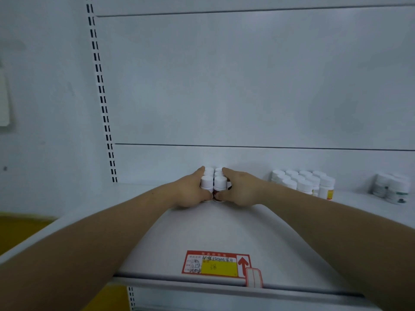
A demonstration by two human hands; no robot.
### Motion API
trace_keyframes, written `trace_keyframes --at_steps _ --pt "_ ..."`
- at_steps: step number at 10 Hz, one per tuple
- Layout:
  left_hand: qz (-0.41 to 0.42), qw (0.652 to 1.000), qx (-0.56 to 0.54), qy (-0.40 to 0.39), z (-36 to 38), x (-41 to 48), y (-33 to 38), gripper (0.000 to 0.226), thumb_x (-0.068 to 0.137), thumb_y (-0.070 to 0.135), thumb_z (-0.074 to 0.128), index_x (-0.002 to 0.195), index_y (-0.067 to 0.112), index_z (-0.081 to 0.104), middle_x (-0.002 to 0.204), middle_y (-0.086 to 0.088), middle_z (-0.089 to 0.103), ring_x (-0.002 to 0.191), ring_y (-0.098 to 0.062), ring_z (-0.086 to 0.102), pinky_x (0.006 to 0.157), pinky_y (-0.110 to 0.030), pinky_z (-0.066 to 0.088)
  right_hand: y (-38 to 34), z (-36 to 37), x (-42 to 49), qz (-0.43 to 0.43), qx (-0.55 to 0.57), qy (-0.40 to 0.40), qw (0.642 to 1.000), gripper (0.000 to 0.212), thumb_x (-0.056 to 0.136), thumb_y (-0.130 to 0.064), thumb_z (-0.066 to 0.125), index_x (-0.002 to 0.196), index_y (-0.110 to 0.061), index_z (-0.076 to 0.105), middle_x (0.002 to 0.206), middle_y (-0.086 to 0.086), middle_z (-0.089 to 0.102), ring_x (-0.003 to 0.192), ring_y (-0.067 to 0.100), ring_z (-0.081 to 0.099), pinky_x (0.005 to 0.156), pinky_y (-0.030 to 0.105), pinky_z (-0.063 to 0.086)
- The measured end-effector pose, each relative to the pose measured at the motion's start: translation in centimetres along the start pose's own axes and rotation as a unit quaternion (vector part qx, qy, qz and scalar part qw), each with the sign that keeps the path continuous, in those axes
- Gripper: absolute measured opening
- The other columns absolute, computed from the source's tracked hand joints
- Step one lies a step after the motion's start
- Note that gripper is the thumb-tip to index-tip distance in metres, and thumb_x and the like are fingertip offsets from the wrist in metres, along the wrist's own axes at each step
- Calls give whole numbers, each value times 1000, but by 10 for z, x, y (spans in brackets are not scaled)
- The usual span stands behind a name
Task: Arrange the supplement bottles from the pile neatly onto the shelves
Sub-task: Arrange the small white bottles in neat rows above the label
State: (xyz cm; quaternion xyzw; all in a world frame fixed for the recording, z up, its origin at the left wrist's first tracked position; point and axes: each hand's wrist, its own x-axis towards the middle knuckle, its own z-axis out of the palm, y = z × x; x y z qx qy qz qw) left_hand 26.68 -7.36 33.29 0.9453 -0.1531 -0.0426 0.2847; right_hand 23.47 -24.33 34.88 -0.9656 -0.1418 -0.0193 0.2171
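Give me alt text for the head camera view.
Both hands, left and right, press a small block of white-capped bottles together near the back of a white shelf. More bottles stand farther right, and a red price tag marks the front edge.

A red-and-yellow price tag on the shelf edge bears a red up-arrow; its handwriting is illegible.

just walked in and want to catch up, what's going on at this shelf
A person is stocking a white shelf. The left hand and right hand press in from either side on a small cluster of white-capped bottles near the back panel, squaring them into rows. To the right stand a larger group of bottles already in rows and another group farther along. A red and yellow price tag sits on the shelf's front edge.
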Motion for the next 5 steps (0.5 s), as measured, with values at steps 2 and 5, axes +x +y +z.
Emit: trace_keyframes --at_steps 2,5 --pt "-5 1000 23 -14 -2 -5 4 99 87 36 63 151 23 -12 152 -3 30 136 -21 34 107 -25 27 0 -2 -5 6 -15 -8 1000 45 87 -37 65 120 -18 41 127 2 53 103 18 48 82 26 35" --pt "-14 994 108 -26 -11 -39 -9 82 92 52 49 152 19 4 159 0 13 144 -19 19 113 -29 17 -8 -14 -24 54 -55 25 997 72 92 -40 56 149 -14 22 148 6 38 131 24 40 103 30 33"
